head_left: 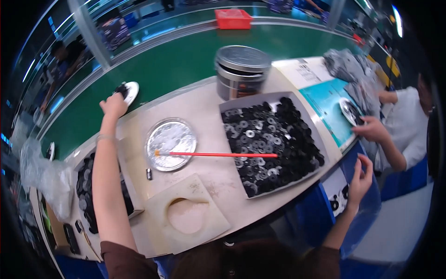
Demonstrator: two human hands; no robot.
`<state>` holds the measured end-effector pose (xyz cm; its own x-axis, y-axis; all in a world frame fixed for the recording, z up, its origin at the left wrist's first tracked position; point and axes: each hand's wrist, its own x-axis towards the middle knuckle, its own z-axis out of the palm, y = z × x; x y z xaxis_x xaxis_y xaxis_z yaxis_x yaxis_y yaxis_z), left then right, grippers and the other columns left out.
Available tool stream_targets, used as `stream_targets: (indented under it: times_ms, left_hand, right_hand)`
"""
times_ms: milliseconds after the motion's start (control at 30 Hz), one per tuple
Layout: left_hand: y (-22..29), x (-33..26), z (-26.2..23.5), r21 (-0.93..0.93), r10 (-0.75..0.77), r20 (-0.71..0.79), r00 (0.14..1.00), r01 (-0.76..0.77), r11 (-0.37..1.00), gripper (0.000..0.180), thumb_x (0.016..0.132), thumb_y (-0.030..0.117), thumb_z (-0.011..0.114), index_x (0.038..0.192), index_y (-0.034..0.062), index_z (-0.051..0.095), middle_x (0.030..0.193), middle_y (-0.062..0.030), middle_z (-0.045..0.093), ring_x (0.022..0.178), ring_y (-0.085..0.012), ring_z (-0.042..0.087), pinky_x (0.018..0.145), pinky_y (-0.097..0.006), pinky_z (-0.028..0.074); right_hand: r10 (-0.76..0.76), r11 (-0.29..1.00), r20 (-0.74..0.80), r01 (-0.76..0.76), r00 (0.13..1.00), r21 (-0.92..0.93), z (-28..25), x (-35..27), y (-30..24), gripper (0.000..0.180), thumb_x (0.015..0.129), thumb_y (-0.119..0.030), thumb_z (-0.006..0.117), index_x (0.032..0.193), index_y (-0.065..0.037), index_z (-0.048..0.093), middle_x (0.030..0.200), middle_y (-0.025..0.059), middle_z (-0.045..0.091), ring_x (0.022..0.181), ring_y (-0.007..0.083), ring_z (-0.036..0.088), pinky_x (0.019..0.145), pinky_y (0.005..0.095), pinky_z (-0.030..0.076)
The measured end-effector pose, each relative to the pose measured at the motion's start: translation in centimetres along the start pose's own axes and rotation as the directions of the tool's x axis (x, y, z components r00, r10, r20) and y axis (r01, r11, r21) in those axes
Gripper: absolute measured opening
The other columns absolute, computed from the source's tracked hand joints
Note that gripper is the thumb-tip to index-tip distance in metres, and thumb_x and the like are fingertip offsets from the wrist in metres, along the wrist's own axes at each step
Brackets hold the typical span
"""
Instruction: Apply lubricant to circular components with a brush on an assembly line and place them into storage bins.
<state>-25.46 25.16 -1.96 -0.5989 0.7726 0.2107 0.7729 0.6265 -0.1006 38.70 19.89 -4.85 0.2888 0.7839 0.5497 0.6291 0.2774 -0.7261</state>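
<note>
My left hand [114, 106] reaches out over the green belt and is closed on a round white disc [132, 94] with a black part on it. The disc is tilted, and my fingers partly hide the black part. My right hand [360, 180] is at the right, beside a blue bin [326, 202] that has white and black parts inside. Its fingers are slightly bent and apart, and I see nothing in them. Between my hands, a red-handled brush [223, 155] lies across a round silver lid [160, 162] with white paste and a tray [222, 111] of black washers.
A metal can [241, 74] with a loose lid stands behind the tray. A pale square block [155, 211] with a round hole lies near me. Black parts fill a box [134, 197] under my left forearm. At right, a co-worker's hand [371, 130] holds a similar white disc [344, 109].
</note>
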Motion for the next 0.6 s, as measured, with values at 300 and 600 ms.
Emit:
stream_targets:
  times_ms: [300,600]
  left_hand:
    - [-0.9,-4.0,-3.9,-0.064,0.226,-0.104,0.968,-0.234,0.970,0.037,0.079,0.011,0.046,0.116,0.0089,0.049,0.085,-0.0065,0.061,0.087,-0.0245,0.055,0.080,-0.043,0.034]
    - [1.1,-17.9,-12.3,-0.433,0.443,-0.307,0.842,-0.538,0.723,0.026,0.079,0.002,0.054,0.105,0.0024,0.055,0.077,-0.0080,0.056,0.072,-0.0143,0.051,0.069,-0.025,0.041]
  right_hand:
    - [0.069,0.997,0.017,-0.069,0.997,-0.036,2.3,4.9,5.5,0.022,0.084,-0.009,0.052,0.104,0.000,0.052,0.095,0.0095,0.060,0.088,0.0153,0.058,0.073,0.0248,0.046]
    - [-0.037,0.999,-0.049,0.037,0.998,-0.002,4.4,8.1,4.9,0.024,0.076,-0.013,0.058,0.098,-0.002,0.057,0.093,0.0125,0.061,0.089,0.0219,0.059,0.076,0.0292,0.045]
